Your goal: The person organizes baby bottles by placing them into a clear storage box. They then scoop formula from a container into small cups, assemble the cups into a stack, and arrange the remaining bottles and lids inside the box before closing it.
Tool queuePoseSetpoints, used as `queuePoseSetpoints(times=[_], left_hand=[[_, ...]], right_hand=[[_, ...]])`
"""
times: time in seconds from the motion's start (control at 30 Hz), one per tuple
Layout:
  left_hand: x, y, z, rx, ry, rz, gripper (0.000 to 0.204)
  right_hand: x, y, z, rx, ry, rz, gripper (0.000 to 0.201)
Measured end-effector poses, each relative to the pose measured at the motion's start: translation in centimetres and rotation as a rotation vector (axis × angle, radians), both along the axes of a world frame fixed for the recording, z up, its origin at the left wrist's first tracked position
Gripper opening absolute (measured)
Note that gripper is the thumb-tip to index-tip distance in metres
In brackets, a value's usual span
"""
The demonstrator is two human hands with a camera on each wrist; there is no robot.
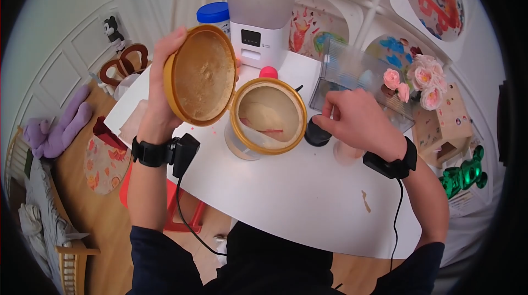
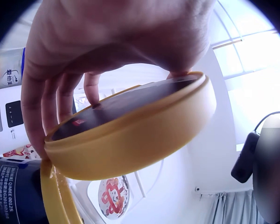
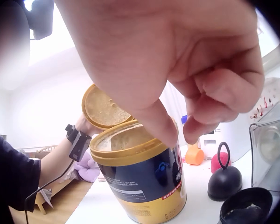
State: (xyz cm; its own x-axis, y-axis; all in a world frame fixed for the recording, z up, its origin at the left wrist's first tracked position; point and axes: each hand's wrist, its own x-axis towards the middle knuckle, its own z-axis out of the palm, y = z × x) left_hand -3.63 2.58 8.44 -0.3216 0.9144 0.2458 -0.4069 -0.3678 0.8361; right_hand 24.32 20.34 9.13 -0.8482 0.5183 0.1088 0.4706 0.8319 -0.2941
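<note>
A milk powder can (image 1: 240,145) with a gold rim stands upright on the table, its lid swung up on the left side. My left hand (image 1: 160,75) grips the gold lid (image 1: 202,75) by its edge, thumb on one side and fingers on the other. Pale powder coats the lid's inside. Within the can are pale powder and a thin red strip (image 1: 272,131). My right hand (image 1: 357,116) hovers over a small black cup (image 3: 246,210), fingers curled, with a gap between thumb and forefinger and nothing held. Near the cup sits a black dome-shaped cap (image 3: 225,181) with a loop.
Behind the can stand a white feeder-like dispenser (image 1: 258,25) and a blue-lidded tub (image 1: 213,13). A pink ball (image 3: 220,161) and an orange object (image 3: 194,154) lie near the can. Right of it are a clear box (image 1: 341,75), pink roses (image 1: 423,78) and a small wooden house (image 1: 444,122).
</note>
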Motion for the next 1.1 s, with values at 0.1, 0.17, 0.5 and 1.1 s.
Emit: queuePoseSetpoints(times=[0.1, 0.17, 0.5, 1.1], left_hand=[[1.5, -0.4, 0.2, 0.042, 0.016, 0.014, 0.069], [2.2, -1.0, 0.6, 0.015, 0.137, 0.037, 0.072], [4.2, -0.9, 0.9, -0.037, 0.232, 0.043, 0.079], [4.4, -2.0, 0.7, -0.035, 0.26, 0.028, 0.081]], right_hand=[[-0.3, -0.6, 0.8, 0.03, 0.04, -0.013, 0.025], [-0.3, -0.9, 0.8, 0.057, 0.092, 0.025, 0.024], [-2.6, -3.4, -1.7, 0.3, -0.001, 0.308, 0.015], [-5.5, -5.2, -4.5, 0.466, -0.11, 0.356, 0.007]])
